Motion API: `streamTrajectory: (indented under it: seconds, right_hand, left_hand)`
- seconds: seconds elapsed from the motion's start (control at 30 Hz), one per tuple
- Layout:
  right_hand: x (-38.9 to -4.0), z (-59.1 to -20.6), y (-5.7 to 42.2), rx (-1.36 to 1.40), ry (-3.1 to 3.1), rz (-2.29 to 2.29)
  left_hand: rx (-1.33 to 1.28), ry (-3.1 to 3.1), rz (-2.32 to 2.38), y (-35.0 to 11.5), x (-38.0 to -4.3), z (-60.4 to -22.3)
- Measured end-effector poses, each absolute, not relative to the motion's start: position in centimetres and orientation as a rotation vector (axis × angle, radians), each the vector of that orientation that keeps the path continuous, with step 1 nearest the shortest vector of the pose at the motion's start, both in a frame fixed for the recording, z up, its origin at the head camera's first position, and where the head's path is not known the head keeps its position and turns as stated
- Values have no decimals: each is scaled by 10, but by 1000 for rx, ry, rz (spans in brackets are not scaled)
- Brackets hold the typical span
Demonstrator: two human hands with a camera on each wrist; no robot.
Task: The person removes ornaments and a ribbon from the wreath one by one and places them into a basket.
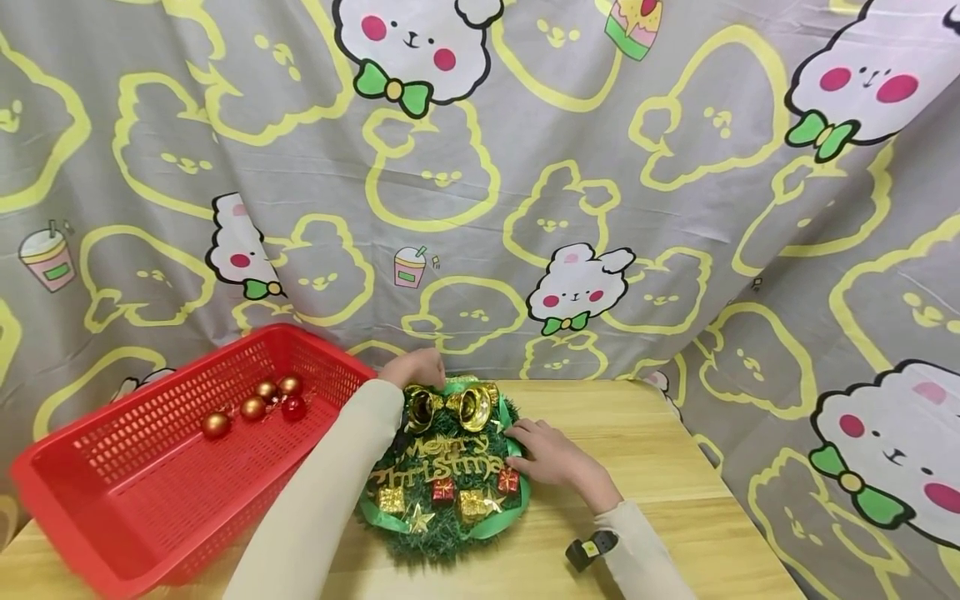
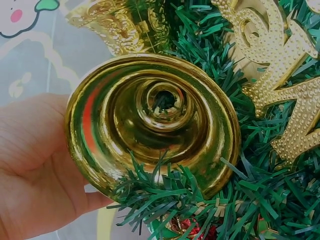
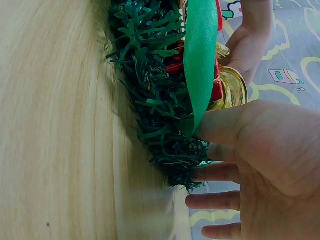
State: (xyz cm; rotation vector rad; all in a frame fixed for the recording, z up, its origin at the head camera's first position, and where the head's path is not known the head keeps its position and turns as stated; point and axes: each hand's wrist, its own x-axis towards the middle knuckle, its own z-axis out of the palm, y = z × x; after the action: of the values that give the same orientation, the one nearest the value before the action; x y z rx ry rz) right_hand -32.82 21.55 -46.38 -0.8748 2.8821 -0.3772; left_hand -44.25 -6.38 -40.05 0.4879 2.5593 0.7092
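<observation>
A green tinsel Christmas wreath (image 1: 438,540) lies on the table, dressed with green ribbon (image 1: 498,523), gold bells (image 1: 475,407), small red and gold gift boxes (image 1: 442,490), gold stars and gold "Merry Christmas" lettering (image 1: 450,460). My left hand (image 1: 415,368) is at the wreath's far edge; its fingers pass behind a bell (image 2: 155,125) and are hidden there, so I cannot tell what they hold. At the right edge my right hand (image 1: 551,454) has its fingers extended. Its thumb touches the ribbon (image 3: 201,65) in the right wrist view.
Left of the wreath stands a red plastic basket (image 1: 82,475) with several gold baubles (image 1: 216,425) and a red bauble (image 1: 294,407) inside. The wooden table (image 1: 637,433) meets a grey cartoon-print curtain (image 1: 465,250) at the back. A black strap device (image 1: 592,550) sits on the right wrist.
</observation>
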Motion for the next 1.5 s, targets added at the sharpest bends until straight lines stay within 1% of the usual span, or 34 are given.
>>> streamTrajectory:
  seconds: [0.3, 0.7, 1.27, 1.5]
  right_hand:
    - [-329, -464, 215, -862, 2881, -377]
    - [-331, -466, 217, -872, 2888, -368]
    - [-329, -465, 215, -866, 2884, -370]
    - [-328, -463, 215, -858, 2880, -384]
  left_hand:
    - [510, 2594, 727, -64, -439, -395]
    - [649, 2631, 765, -69, -434, -383]
    - [738, 2625, 958, -73, -427, -369]
    - [819, 2614, 1015, -74, -426, -363]
